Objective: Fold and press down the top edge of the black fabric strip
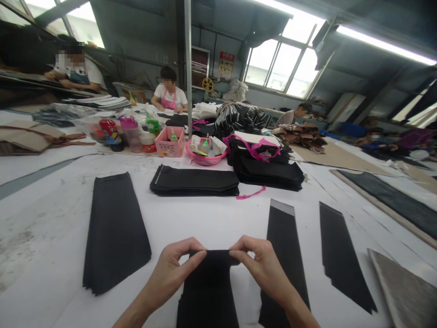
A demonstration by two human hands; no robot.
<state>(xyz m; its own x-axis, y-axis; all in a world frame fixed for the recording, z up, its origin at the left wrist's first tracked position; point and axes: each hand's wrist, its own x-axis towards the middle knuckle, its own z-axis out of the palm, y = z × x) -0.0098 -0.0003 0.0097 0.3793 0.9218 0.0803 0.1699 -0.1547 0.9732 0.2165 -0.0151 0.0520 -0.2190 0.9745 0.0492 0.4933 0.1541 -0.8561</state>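
Observation:
My left hand point(182, 257) and my right hand point(254, 257) pinch the two top corners of a black fabric panel point(210, 291), its upper edge stretched straight between them. The panel's lower end runs out of view at the bottom. Under my right forearm lies a black strip with a grey end band point(283, 241). Farther right is another black strip point(344, 255) with a stepped lower edge. On the left, a fanned stack of black panels point(116, 232) rests on the white table point(61, 237).
Beyond my hands lie a black stack point(194, 180) and a taller black pile point(269, 171) with pink ribbon. Behind them stand a pink basket point(206, 159), a pink box point(170, 143) and several bottles. A grey board point(406, 287) lies at right. Co-workers point(169, 93) sit across the table.

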